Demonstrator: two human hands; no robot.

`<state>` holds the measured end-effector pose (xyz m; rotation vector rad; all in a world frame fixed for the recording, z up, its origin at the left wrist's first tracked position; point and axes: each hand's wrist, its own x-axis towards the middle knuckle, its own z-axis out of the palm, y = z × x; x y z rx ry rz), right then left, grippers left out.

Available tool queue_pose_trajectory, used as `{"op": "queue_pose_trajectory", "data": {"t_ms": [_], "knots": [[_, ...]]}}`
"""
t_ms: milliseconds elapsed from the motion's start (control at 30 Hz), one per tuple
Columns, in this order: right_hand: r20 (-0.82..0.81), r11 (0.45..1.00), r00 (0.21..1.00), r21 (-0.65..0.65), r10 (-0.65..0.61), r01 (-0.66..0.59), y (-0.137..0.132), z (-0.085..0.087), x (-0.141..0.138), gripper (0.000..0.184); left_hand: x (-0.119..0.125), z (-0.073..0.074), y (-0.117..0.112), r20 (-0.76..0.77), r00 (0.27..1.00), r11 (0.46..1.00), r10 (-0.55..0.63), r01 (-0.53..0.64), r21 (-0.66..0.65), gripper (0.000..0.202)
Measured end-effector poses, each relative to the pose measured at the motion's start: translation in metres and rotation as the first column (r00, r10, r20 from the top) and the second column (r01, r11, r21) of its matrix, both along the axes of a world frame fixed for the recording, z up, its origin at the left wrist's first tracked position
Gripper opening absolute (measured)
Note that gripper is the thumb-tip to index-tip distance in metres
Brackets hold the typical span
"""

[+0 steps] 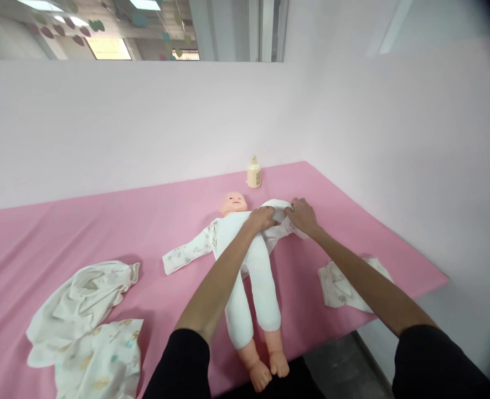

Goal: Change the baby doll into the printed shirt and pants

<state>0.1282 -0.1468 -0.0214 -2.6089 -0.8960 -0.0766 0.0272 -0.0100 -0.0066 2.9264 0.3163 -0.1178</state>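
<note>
A baby doll [256, 266] with a white cloth-like body lies on its back on the pink table cover, its head toward the wall and its bare feet toward me. One arm, on the left side of the view, is in the printed sleeve of a white baby shirt [190, 252]. My left hand [263, 218] is closed on the shirt's white cloth by the doll's other shoulder. Just to its right, my right hand [303, 215] pinches the same cloth near the other sleeve. That arm of the doll is hidden by cloth and hands.
A cream pump bottle [253, 174] stands behind the doll near the wall. White baby clothes [82, 299] and a printed cloth [103, 360] lie at the left. Another folded white garment [340, 288] lies under my right forearm, near the pink table's [414, 266] right end.
</note>
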Motion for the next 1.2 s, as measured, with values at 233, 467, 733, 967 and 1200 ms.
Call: {"op": "queue_pose_trajectory", "data": {"t_ms": [233, 467, 733, 967, 1200], "knots": [[-0.028, 0.998, 0.999, -0.047, 0.029, -0.030, 0.012, -0.001, -0.041, 0.022, -0.011, -0.013, 0.000, 0.074, 0.996, 0.993, 0.050, -0.058, 0.107, 0.032], [-0.179, 0.934, 0.959, 0.323, 0.219, -0.153, 0.023, -0.013, -0.071, 0.025, -0.015, -0.011, 0.009, 0.105, 0.988, 0.984, 0.112, -0.125, 0.127, 0.027], [-0.240, 0.901, 0.945, 0.421, 0.221, -0.104, -0.021, -0.037, -0.076, 0.037, -0.076, 0.000, 0.005, 0.206, 0.969, 0.978, 0.139, -0.167, 0.122, 0.035], [-0.195, 0.948, 0.966, 0.299, 0.171, -0.108, -0.046, -0.058, -0.095, 0.036, -0.171, -0.012, -0.022, 0.342, 0.743, 0.797, 0.575, -0.604, -0.027, 0.052], [-0.365, 0.827, 0.882, 0.561, 0.297, -0.046, -0.027, -0.037, -0.122, 0.023, -0.219, -0.046, -0.026, 0.058, 0.644, 0.555, 0.763, -0.606, -0.570, 0.058]]}}
